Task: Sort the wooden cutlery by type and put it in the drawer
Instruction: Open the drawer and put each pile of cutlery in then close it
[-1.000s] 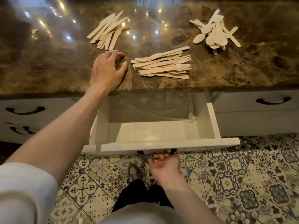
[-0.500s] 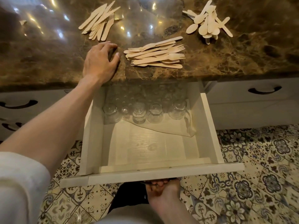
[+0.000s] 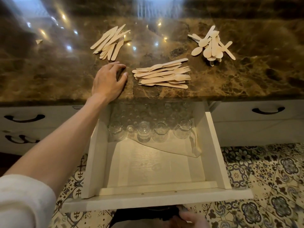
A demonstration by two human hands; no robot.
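Note:
Three piles of wooden cutlery lie on the dark marble counter [image 3: 246, 79]: knives [image 3: 110, 44] at the back left, forks [image 3: 162, 74] in the middle near the front edge, spoons [image 3: 212, 45] at the back right. My left hand [image 3: 108, 79] rests palm-down on the counter just left of the forks, fingers spread, holding nothing. The white drawer [image 3: 156, 200] below stands pulled far out, its front floor bare. My right hand [image 3: 190, 218] is blurred under the drawer front by the handle; its grip is hidden.
Several small clear glasses [image 3: 144, 130] stand in rows at the back of the drawer on a folded cloth [image 3: 181, 150]. Shut drawers with black handles [image 3: 266, 110] [image 3: 24, 118] flank it. A small wood scrap [image 3: 39, 41] lies far left. Patterned floor tiles show below.
The drawer has slid much farther out, uncovering the rows of glasses and the cloth. My right hand moved back with the drawer front. My left hand stayed on the counter.

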